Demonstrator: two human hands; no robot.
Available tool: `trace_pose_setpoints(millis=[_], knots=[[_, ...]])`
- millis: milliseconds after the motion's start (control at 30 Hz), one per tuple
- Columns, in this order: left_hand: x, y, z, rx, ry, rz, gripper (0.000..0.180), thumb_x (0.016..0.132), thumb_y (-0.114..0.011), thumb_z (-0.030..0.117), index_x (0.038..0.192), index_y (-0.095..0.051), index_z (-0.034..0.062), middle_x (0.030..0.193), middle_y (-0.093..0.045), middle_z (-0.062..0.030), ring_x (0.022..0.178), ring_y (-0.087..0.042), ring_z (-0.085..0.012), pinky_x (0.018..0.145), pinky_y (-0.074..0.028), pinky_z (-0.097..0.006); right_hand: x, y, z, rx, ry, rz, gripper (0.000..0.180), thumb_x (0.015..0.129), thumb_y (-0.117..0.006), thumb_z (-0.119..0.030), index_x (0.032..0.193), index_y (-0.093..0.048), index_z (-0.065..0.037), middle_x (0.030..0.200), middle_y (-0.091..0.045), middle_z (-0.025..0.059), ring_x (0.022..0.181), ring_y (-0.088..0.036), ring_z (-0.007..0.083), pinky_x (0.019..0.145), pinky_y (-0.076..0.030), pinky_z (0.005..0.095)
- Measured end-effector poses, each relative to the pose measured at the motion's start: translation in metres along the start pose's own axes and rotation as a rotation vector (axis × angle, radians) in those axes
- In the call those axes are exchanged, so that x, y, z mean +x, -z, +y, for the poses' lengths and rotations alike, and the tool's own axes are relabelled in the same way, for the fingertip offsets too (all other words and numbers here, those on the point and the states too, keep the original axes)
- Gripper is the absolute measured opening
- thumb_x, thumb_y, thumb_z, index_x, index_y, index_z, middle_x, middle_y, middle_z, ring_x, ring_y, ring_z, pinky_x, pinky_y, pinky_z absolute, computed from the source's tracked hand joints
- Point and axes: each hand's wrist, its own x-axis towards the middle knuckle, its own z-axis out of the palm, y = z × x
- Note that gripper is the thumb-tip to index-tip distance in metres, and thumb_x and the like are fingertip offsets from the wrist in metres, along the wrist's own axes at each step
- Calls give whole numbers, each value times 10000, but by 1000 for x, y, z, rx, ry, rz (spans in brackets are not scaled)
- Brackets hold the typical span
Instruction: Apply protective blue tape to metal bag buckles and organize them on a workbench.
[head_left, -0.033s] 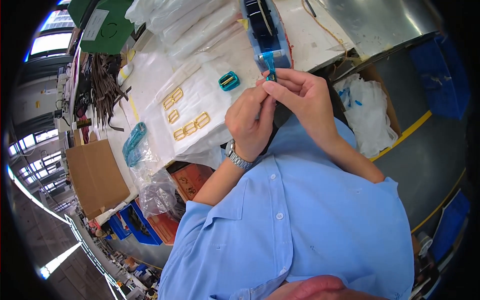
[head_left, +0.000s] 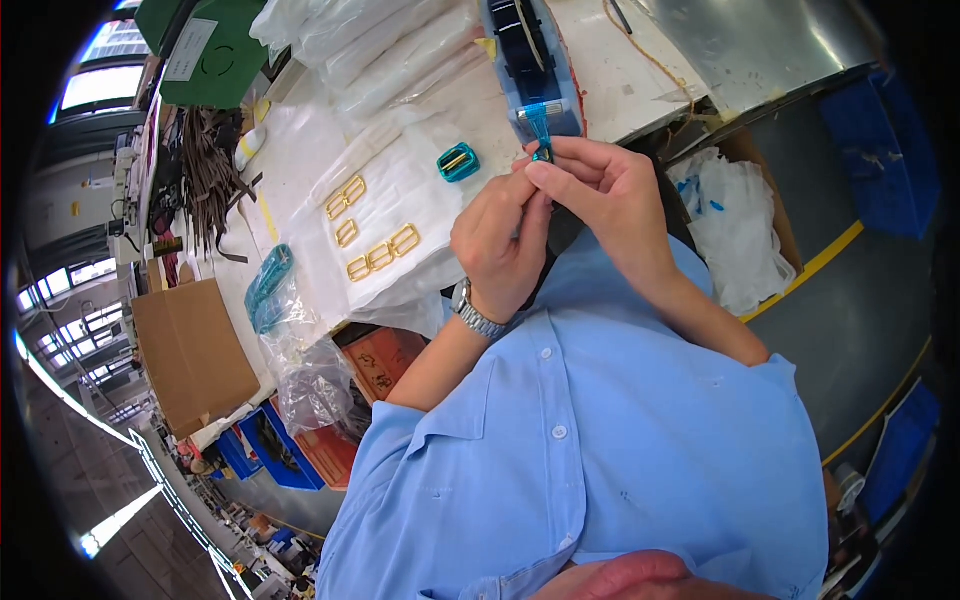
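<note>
My left hand [head_left: 500, 225] and my right hand [head_left: 612, 190] meet at the fingertips, just below a blue tape dispenser [head_left: 563, 118]. Both are closed in a pinch on a strip of shiny blue tape [head_left: 537, 122], which runs from the dispenser's front edge into my fingers. A small dark and glinting piece shows between the fingertips; most of it is hidden, so its kind is unclear. To the left on the white table lies a gold buckle wrapped in blue film [head_left: 458, 162]. Several bare gold buckles [head_left: 383, 254] lie farther left on white sheeting.
Clear plastic bags [head_left: 375, 50] pile up at the back. A bag with a blue bundle [head_left: 270, 290] hangs over the table's left edge, near a cardboard box [head_left: 195, 355]. Brown straps [head_left: 208, 170] lie behind it. At right stands a box lined with white plastic [head_left: 735, 225].
</note>
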Motion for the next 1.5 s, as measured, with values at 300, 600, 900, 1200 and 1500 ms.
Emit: trace_pose_setpoints(millis=[300,600,900,1200,1500], knots=[[-1,-2,-1,17,54,-30,126,951,-706,-62,1073,-726,-32,871,-728,-125,691,-699,-183,653,-545,-295,3,3,4,-36,11,9,314,1001,-759,-118,1223,-713,100,1015,-781,79,913,-672,47,787,-545,208],[-10,-3,2,-47,218,-166,159,892,-768,-21,1046,-735,0,897,-747,-151,702,-710,-247,635,-552,-338,-15,20,37,-22,-132,68,314,992,-778,-167,1174,-740,86,886,-770,21,750,-639,22,645,-525,200],[-8,36,18,-149,274,-208,125,971,-702,-41,1093,-731,-41,979,-769,-123,819,-743,-176,739,-589,-290,-26,22,3,-630,305,-18,504,842,-852,-46,1310,-684,35,1115,-792,133,990,-766,163,908,-602,306],[36,42,24,147,60,-384,85,968,-739,76,998,-756,-2,875,-745,-129,743,-724,-251,670,-546,-319,-27,10,1,-964,670,-90,537,749,-868,-74,1243,-671,1,984,-741,154,820,-727,318,731,-600,387],[22,35,27,158,229,-414,68,931,-755,72,934,-744,5,824,-721,-126,678,-700,-233,635,-538,-335,-26,11,9,-982,694,-82,621,744,-869,-67,1316,-638,6,1016,-741,167,856,-731,321,751,-598,385]])
